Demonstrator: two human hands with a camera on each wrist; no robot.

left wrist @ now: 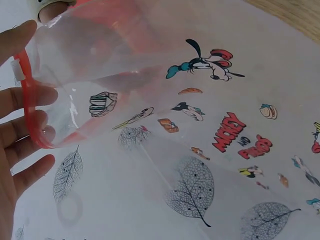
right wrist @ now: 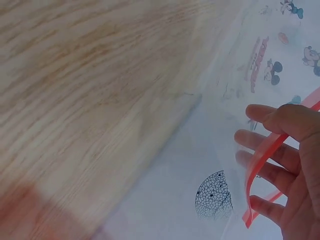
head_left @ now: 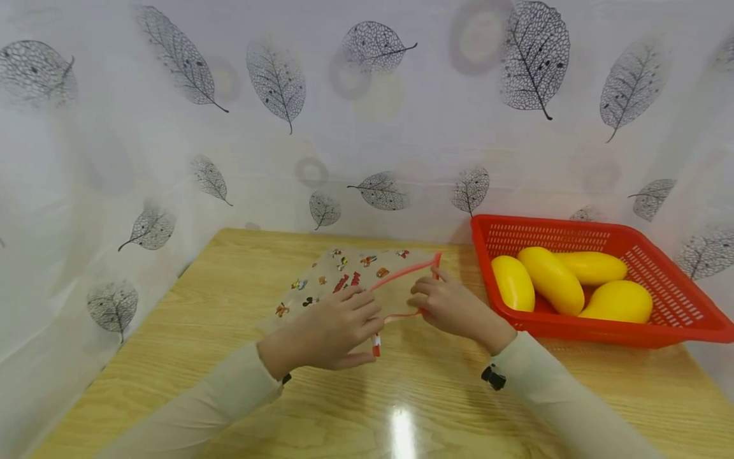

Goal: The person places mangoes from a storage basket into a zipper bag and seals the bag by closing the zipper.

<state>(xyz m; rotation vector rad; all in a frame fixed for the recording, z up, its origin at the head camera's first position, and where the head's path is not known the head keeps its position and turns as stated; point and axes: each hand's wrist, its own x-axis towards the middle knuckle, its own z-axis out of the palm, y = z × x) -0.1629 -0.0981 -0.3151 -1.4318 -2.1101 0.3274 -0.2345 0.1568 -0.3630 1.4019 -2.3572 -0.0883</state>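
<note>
A clear zip bag (head_left: 321,280) printed with small cartoon figures and red lettering lies over the table, its red-edged mouth spread apart between the hands. My left hand (head_left: 338,328) holds the mouth's near left side, beside a white slider (left wrist: 18,70) on the red zip strip (left wrist: 31,107). On the other side, my right hand (head_left: 444,303) grips the red edge, thumb on one face and fingers (right wrist: 272,170) on the other. Cartoon prints and the leaf-patterned backdrop show through the bag in the left wrist view.
At the right stands a red plastic basket (head_left: 608,328) with perforated walls, holding several smooth yellow oblong objects (head_left: 550,280). A white sheet (head_left: 344,127) with dark leaf prints hangs behind the wooden table (head_left: 229,280). Each wrist wears a small black device (head_left: 493,377).
</note>
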